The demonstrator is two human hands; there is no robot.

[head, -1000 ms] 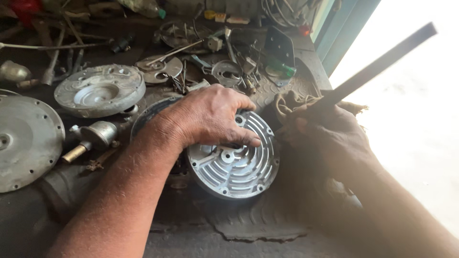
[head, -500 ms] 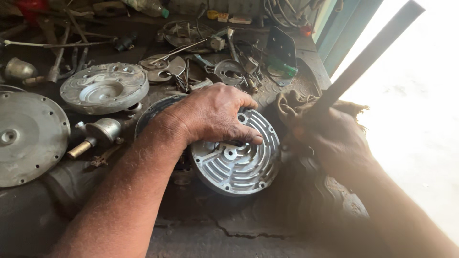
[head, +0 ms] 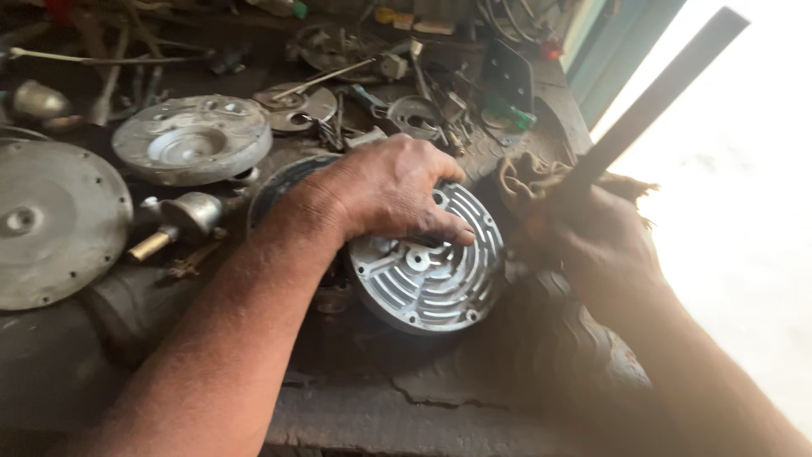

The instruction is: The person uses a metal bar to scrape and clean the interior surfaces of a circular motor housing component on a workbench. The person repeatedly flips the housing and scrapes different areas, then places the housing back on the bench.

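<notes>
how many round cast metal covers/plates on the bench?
3: finned cover under the left hand; dished one upper left; flat plate at far left. More may hide in the clutter.

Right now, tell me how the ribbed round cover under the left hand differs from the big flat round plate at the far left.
The ribbed cover carries raised curved ribs; the flat plate is smooth, with small rim holes. The cover looks bright, the plate duller. The left hand presses the cover; nothing touches the plate. Both are round grey metal.
</notes>
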